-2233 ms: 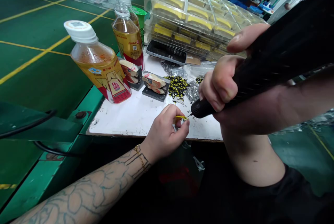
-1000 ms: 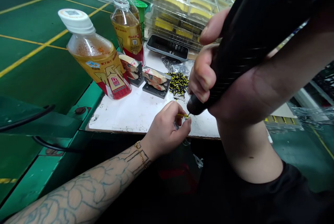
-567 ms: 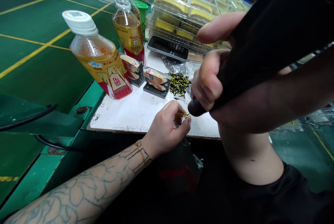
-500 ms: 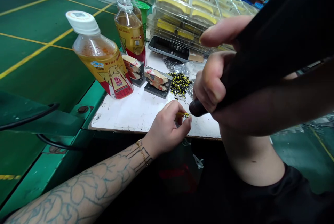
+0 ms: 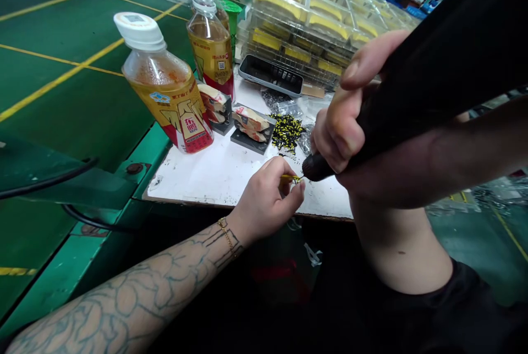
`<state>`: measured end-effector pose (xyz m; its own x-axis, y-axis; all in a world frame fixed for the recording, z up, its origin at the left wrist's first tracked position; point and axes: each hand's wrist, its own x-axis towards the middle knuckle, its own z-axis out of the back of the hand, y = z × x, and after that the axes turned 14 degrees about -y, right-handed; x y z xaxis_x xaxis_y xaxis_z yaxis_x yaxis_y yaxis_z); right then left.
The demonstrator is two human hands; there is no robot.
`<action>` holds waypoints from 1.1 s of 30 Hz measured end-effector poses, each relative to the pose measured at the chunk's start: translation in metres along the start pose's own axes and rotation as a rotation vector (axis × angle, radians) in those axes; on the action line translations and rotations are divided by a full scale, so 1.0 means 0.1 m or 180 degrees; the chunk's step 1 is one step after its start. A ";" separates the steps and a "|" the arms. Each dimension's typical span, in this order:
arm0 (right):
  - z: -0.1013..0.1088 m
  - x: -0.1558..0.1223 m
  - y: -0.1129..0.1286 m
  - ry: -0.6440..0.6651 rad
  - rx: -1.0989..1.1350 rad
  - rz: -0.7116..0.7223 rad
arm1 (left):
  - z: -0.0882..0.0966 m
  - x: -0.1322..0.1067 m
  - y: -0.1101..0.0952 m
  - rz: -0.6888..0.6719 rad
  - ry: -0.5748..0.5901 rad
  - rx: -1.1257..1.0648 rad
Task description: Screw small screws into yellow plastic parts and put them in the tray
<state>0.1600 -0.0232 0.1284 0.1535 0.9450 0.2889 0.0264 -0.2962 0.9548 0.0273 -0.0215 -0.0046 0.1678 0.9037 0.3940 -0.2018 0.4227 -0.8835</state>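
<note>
My left hand (image 5: 266,200) pinches a small yellow part (image 5: 287,177) at the front edge of the white board (image 5: 214,170). My right hand (image 5: 350,123) is wrapped round a thick black electric screwdriver (image 5: 416,84), thumb on top. The tool's tip touches the yellow part between my left fingertips. Just behind lies a pile of small yellow-and-black parts (image 5: 286,132).
Two amber drink bottles (image 5: 169,95) (image 5: 212,51) stand at the board's left. Behind them are two dark blocks with wrapped pieces (image 5: 249,128), a phone (image 5: 271,75), small clear bags (image 5: 284,106), and stacked clear trays holding yellow parts (image 5: 317,29). A green table (image 5: 61,84) lies left.
The camera view shifted a little. The black screwdriver's body swung between steeper and flatter angles while its tip stayed on the yellow part in my left fingers.
</note>
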 end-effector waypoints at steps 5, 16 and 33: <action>-0.10 0.00 0.10 -0.0195 -0.0226 -0.0066 | 0.00 -0.01 -0.01 0.0025 -0.0019 -0.0005; -0.13 0.05 0.05 -0.0296 -0.0211 0.0041 | 0.00 -0.01 0.00 0.0089 0.0015 0.0015; -0.03 0.01 -0.06 -0.0341 0.0334 0.0542 | 0.00 -0.07 0.02 0.0252 0.0099 0.0049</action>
<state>0.1572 -0.0206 0.1233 0.2686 0.8616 0.4308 0.0928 -0.4683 0.8787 0.0255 -0.0268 -0.0090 0.1806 0.9318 0.3147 -0.2305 0.3512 -0.9075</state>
